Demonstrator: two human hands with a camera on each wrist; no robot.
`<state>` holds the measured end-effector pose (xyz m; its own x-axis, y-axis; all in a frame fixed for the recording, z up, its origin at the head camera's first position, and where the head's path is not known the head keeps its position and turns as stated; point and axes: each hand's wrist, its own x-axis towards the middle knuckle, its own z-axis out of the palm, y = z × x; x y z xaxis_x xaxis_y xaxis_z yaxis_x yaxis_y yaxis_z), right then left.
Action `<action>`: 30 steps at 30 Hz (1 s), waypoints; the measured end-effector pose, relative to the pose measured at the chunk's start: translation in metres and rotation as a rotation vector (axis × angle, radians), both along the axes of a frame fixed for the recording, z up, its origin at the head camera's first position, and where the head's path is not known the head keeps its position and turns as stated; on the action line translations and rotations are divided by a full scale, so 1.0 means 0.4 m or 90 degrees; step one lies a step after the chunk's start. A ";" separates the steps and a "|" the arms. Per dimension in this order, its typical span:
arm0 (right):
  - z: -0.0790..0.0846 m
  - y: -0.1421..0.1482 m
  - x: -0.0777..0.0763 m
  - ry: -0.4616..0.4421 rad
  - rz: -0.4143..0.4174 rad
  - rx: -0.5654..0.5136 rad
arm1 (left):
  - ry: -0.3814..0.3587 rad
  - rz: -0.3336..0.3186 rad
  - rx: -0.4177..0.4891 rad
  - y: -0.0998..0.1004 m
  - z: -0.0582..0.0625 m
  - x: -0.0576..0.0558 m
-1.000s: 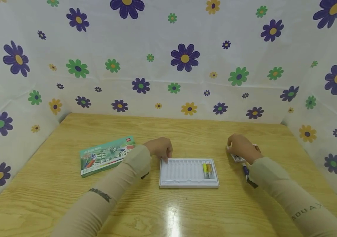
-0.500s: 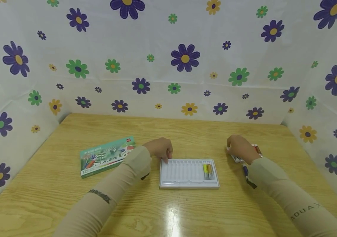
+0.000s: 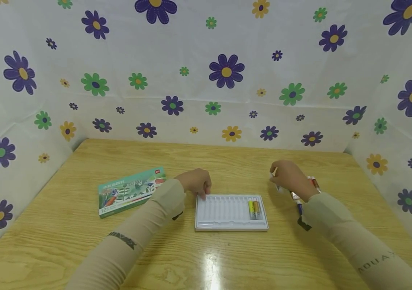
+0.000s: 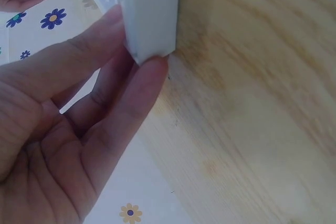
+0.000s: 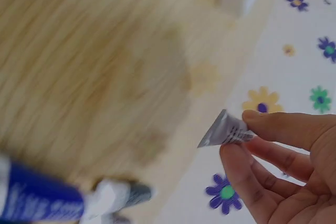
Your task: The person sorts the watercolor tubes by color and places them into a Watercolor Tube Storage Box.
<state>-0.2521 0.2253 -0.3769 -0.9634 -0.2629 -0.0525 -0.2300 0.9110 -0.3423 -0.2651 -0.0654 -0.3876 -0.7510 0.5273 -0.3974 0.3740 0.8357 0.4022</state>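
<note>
A white plastic paint tray [image 3: 213, 222] with a row of slots lies mid-table in the head view. Two paint tubes, one yellow [image 3: 251, 209] and one orange-brown [image 3: 256, 208], fill slots at its right end. My left hand [image 3: 196, 181] pinches the tray's far left corner, thumb on the rim and a finger against the outer corner in the left wrist view. To the right of the tray, my right hand [image 3: 290, 177] holds a small paint tube [image 5: 224, 131] between thumb and fingers, its flat silver end sticking out. Its colour band is hidden by the fingers.
Several loose paint tubes lie under and beside the right forearm, among them a blue tube [image 3: 299, 208] and a red-capped brown tube [image 3: 315, 184]. A green illustrated paint box [image 3: 130, 191] lies to the left. Flower-patterned white cloth [image 3: 188, 86] walls the table's back and sides.
My right hand has lifted a paint tube from the loose group and moved slightly left and away from it. The left hand and the tray have stayed in place.
</note>
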 end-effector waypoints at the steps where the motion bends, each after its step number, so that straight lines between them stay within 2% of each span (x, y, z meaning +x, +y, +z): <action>1: 0.003 -0.008 0.003 0.003 0.003 -0.013 | -0.001 0.001 0.000 -0.001 -0.001 0.000; 8: 0.015 -0.074 0.030 0.008 0.030 -0.122 | -0.007 0.009 -0.004 -0.002 -0.005 0.000; 14: 0.013 -0.123 0.060 -0.045 0.064 -0.186 | -0.009 0.012 -0.007 -0.001 -0.006 -0.003; 22: -0.016 -0.151 0.091 -0.084 0.065 -0.192 | -0.014 0.016 -0.003 0.000 -0.007 -0.005; 30: -0.024 -0.160 0.103 -0.103 0.042 -0.154 | -0.016 0.014 0.002 -0.002 -0.007 -0.004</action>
